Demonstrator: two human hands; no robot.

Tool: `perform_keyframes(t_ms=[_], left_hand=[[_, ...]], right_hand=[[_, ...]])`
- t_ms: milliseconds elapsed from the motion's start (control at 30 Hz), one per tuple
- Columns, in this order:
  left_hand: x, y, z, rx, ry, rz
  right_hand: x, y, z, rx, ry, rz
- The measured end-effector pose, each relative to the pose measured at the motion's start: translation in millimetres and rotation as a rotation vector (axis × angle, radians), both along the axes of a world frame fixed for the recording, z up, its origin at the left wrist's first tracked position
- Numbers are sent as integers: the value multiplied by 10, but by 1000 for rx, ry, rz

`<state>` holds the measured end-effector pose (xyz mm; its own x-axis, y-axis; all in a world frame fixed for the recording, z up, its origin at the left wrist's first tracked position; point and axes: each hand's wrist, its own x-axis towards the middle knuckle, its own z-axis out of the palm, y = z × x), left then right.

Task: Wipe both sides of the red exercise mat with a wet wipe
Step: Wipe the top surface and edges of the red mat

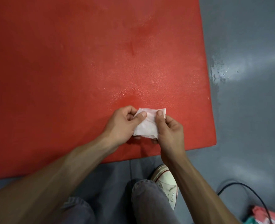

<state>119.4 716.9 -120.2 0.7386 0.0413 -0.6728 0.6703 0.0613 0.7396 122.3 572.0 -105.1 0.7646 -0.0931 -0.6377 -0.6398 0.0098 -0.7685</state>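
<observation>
The red mat (69,70) stretches far and left from my hands; left hand (122,125) and right hand (169,133) together pinch the wet wipe (147,125) above its near-right corner.

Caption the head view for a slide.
Both hands, left and right, hold a folded wet wipe above the damp red mat.

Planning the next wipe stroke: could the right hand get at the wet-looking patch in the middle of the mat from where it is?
Probably yes. The right hand pinches the wipe with the left hand, above the red mat; nothing lies between it and the patch.
</observation>
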Motion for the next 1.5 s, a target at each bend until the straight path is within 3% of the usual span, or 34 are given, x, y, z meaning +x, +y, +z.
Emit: perform_keyframes(t_ms=[133,267,367,500,600,767,833,967,1067,1200,1267,1367,1400,1500], left_hand=[[33,47,42,530,-209,-234],[11,9,171,661,-442,-410],[-14,-92,252,563,-483,-523],[9,-120,199,137,-224,-644],[21,-55,89,-17,-127,-568],[86,192,-78,192,-192,-286],[124,287,-114,274,-205,-218],[154,394,-120,339,-201,-161],[146,428,-158,355,-175,-123],[158,438,-170,374,-177,-95],[184,463,-175,395,-191,-87],[235,519,-201,451,-203,-60],[255,529,-210,464,-207,-52],[340,535,-213,488,-223,-47]], right_hand=[[-4,-9,-59,-130,37,34],[0,8,40,80,107,47],[-33,-50,155,145,83,73],[-59,-291,171,99,105,44],[51,-584,41,-44,119,96],[723,-1135,-117,-723,-297,86],[915,-1189,-207,-879,-451,120],[760,-962,-550,-923,-627,517],[481,-708,-609,-867,-682,680],[428,-797,-543,-714,-828,1228],[752,-1065,-543,-827,-822,1096],[1229,-1323,-483,-1064,-568,585],[1261,-1240,-487,-1071,-537,520],[989,-613,-557,-916,-699,782]])
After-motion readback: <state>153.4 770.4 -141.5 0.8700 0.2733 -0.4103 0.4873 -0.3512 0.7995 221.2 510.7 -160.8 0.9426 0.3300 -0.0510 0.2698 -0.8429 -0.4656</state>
